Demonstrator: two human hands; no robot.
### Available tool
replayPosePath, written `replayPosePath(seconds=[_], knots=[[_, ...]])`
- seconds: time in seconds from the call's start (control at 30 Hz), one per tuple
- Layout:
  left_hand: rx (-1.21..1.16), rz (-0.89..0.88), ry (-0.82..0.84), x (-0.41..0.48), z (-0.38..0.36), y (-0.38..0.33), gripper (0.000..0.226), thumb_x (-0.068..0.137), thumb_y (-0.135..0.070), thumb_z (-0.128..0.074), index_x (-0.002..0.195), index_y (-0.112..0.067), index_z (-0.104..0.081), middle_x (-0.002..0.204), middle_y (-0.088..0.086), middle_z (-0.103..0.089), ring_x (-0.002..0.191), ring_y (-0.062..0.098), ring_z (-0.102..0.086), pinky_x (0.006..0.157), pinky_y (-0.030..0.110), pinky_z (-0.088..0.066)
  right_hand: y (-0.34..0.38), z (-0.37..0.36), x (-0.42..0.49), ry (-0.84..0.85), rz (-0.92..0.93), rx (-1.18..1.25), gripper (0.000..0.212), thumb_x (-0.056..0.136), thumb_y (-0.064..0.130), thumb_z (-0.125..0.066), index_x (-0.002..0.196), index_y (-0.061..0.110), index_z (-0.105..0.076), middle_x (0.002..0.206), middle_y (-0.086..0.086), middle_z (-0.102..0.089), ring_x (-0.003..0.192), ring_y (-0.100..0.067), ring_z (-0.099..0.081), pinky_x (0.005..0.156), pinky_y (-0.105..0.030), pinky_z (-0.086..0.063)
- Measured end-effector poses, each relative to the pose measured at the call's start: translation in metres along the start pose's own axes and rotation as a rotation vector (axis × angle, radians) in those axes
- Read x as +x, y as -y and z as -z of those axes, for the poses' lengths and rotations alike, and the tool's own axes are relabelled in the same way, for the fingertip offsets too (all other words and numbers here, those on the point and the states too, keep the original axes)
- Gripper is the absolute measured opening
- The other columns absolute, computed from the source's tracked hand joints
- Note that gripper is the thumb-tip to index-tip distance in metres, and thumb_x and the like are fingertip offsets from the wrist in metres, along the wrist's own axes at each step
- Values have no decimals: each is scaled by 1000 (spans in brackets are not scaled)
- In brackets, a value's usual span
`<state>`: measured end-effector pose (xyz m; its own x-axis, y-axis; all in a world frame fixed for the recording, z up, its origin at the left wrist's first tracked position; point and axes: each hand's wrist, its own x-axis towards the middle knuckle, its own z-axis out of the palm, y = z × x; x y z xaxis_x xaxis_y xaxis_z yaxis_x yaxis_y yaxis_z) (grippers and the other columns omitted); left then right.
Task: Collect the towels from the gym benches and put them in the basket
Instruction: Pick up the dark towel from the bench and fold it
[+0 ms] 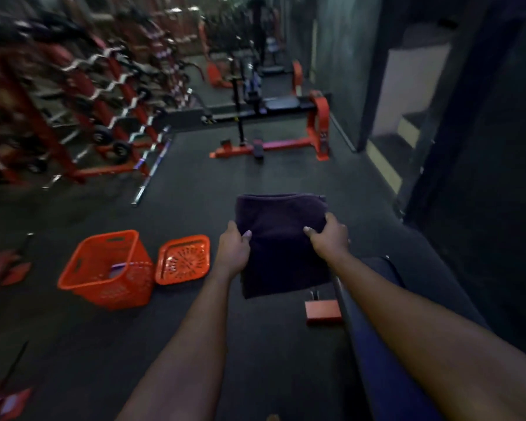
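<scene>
Both hands hold the folded dark purple cloth towel (281, 244) up over the floor: left hand (234, 249) pinches its left edge, right hand (331, 235) its right edge. The orange plastic basket (104, 268) sits lower left.

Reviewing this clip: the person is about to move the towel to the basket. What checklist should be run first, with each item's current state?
1. Both hands hold the towel: ok. The left hand and right hand each grip a side of the dark purple folded towel.
2. Basket open: ok. The orange perforated plastic basket stands upright, and the orange perforated lid lies beside it.
3. Room inside the basket: cannot tell. Something purple shows inside, but it is blurred.
4. Path to the basket: ok. Only the dark rubber floor lies between them.
5. Towel free of the dark blue padded bench: cannot tell.
</scene>
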<state>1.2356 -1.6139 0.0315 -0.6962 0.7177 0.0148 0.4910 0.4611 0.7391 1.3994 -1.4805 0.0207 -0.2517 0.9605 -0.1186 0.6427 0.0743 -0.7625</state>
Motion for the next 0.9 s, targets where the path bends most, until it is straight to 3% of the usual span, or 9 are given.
replayPosePath(seconds=[0.17, 0.5, 0.9], knots=[[25, 33, -177, 23, 101, 43, 15, 98, -17, -52, 96, -4, -45, 112, 26, -60, 105, 41, -55, 77, 33, -35, 100, -62, -11, 71, 169, -13, 63, 88, 41, -67, 141, 16, -46, 135, -14, -56, 135, -32, -38, 112, -50, -32], [101, 134, -397, 124, 321, 194, 21, 97, -15, -53, 106, 4, -48, 116, 29, -60, 112, 44, -54, 86, 40, -40, 319, -275, -21, 208, 387, 4, 61, 85, 41, -70, 137, 16, -50, 131, -15, -59, 133, -33, -41, 112, -46, -32], [70, 250, -490, 247, 449, 352, 13, 97, -16, -52, 94, -7, -43, 112, 26, -60, 105, 41, -56, 75, 32, -35, 464, -499, 25, 341, 487, -28, 49, 80, 47, -72, 120, 22, -58, 122, -16, -58, 121, -33, -48, 107, -43, -34]])
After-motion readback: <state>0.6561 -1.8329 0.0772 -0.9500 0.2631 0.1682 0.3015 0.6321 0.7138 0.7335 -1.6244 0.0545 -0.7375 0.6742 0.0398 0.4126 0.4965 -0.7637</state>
